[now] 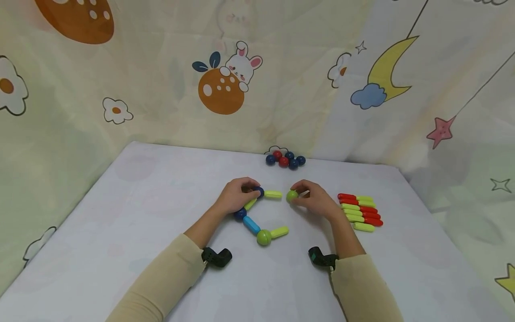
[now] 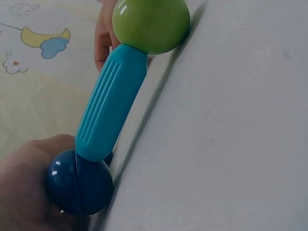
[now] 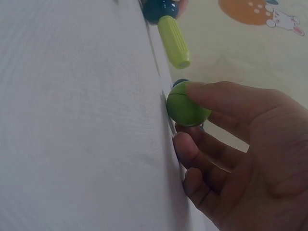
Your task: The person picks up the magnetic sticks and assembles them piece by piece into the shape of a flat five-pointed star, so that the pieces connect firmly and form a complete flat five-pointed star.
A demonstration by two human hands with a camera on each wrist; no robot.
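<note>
My left hand (image 1: 234,197) grips a dark blue ball (image 1: 259,192) at the far end of a bent chain of balls and rods on the table. From that ball a yellow-green rod (image 1: 273,195) points right, its tip free. Down the chain come another yellow-green rod, a second blue ball (image 1: 240,214), a light blue rod (image 2: 110,103), a green ball (image 1: 263,238) and a last yellow-green rod (image 1: 280,231). Between thumb and fingers, my right hand (image 1: 315,200) pinches a loose green ball (image 3: 185,107), a short gap from the free rod tip.
Several dark blue and red balls (image 1: 284,162) lie clustered at the table's back edge. To the right of my right hand, red and yellow-green rods (image 1: 360,210) lie in a stacked row, most joined end to end in pairs. A printed cloth (image 1: 161,80) hangs behind the white table (image 1: 120,250).
</note>
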